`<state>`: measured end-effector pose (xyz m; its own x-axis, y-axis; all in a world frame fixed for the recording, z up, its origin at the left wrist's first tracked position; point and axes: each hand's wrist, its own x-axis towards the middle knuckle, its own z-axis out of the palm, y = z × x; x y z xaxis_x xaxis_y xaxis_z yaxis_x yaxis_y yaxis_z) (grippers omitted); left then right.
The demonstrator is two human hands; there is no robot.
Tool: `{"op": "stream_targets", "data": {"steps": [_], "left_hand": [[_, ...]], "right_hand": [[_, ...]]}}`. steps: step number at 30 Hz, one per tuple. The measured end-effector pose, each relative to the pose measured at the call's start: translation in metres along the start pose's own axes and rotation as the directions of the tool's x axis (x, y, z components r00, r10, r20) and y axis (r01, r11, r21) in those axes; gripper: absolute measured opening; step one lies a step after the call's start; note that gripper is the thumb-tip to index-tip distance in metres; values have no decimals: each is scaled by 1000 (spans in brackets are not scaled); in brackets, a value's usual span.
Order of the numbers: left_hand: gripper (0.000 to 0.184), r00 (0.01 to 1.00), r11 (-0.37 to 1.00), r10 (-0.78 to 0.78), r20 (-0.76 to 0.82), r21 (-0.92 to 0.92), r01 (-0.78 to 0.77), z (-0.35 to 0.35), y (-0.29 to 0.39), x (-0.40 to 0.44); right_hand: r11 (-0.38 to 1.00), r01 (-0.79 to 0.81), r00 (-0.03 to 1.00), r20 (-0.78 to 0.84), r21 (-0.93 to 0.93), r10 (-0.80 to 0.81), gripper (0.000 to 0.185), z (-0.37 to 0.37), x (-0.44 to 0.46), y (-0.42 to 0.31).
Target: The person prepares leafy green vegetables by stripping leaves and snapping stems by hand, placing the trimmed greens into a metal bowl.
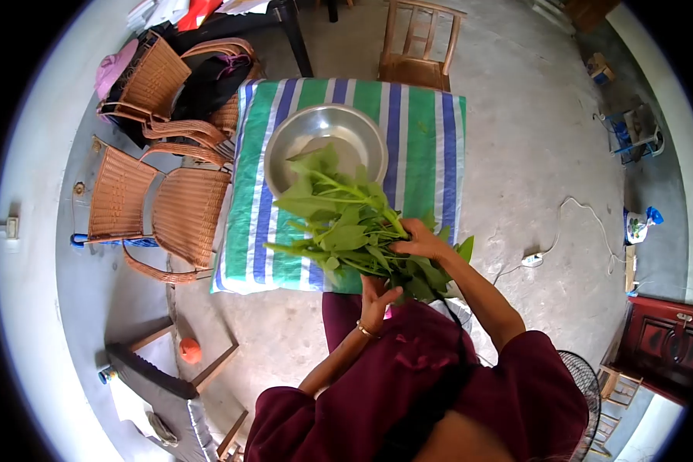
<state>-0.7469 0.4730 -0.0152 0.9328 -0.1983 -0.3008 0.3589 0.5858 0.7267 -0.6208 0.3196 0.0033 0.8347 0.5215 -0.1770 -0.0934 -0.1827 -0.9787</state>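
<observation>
A large bunch of leafy green stems (346, 223) is held over the near edge of a table with a green, blue and white striped cover (416, 154). My left hand (376, 302), with a bangle at the wrist, closes around the bunch from below. Higher up and to the right, my right hand (422, 240) has its fingers closed on the stems. The upper leaves overlap the near rim of a wide metal basin (327, 122), which stands on the cover; its visible inside shows no leaves lying at the bottom.
Wicker chairs (189, 212) stand left of the table, a wooden chair (416, 65) behind it. A white power strip (531, 260) with a cable lies on the floor at right. A fan (581, 377) is close behind my right side. An orange object (190, 350) is at lower left.
</observation>
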Motion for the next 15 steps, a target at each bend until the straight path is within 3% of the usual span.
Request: {"op": "stream_targets", "data": {"steps": [2, 4, 6, 8, 10, 12, 13, 15], "left_hand": [[82, 995, 998, 0, -98, -56, -6, -22, 0, -5], [77, 997, 997, -6, -83, -74, -1, -45, 8, -8], [69, 989, 983, -63, -130, -179, 39, -78, 22, -12], [60, 991, 972, -27, -129, -237, -4, -118, 32, -7], [53, 988, 944, -62, -139, -329, 13, -165, 38, -1], [45, 982, 889, -159, -104, -448, 96, -202, 52, 14], [43, 971, 882, -209, -113, -451, 138, -218, 58, 25], [41, 966, 902, -248, -80, -384, 199, -262, 47, 49]], "right_hand": [[998, 21, 1000, -3, 52, -21, 50, 27, 12, -10], [973, 41, 989, 145, -226, -8, 45, 49, 28, -26], [975, 7, 985, 171, -222, 32, 44, 80, 49, -34], [904, 237, 963, 208, -356, -170, 49, 113, 79, -23], [907, 204, 972, 188, -369, -142, 54, 150, 108, -10], [823, 248, 968, 106, -511, -226, 50, 180, 139, 0], [837, 200, 979, 74, -509, -189, 39, 192, 151, 4], [842, 195, 973, -5, -503, -229, 37, 209, 166, 17]]}}
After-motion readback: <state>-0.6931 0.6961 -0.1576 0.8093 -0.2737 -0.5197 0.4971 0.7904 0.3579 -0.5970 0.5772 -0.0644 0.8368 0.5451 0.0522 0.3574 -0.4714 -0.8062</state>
